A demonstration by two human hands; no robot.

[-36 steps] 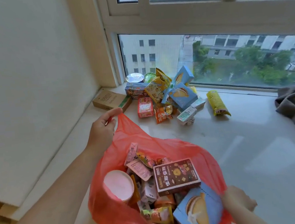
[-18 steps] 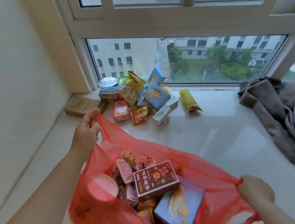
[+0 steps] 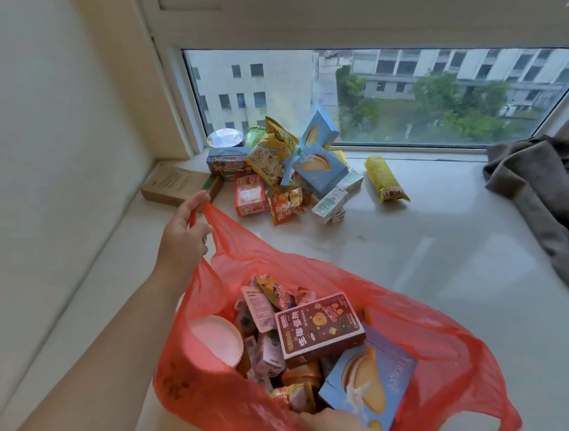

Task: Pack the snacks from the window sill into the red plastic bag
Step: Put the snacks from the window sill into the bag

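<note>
The red bag (image 3: 425, 350) sits open on the window sill (image 3: 453, 269), filled with a brown box (image 3: 319, 329), a blue box (image 3: 370, 383), a white-lidded cup (image 3: 216, 340) and small packets (image 3: 263, 320). The left hand (image 3: 183, 238) is clenched around one bag handle, lifting it. The right hand (image 3: 332, 424) pinches the near rim of the bag. More snacks (image 3: 292, 166) lie piled by the glass, near a yellow tube (image 3: 385, 179).
</note>
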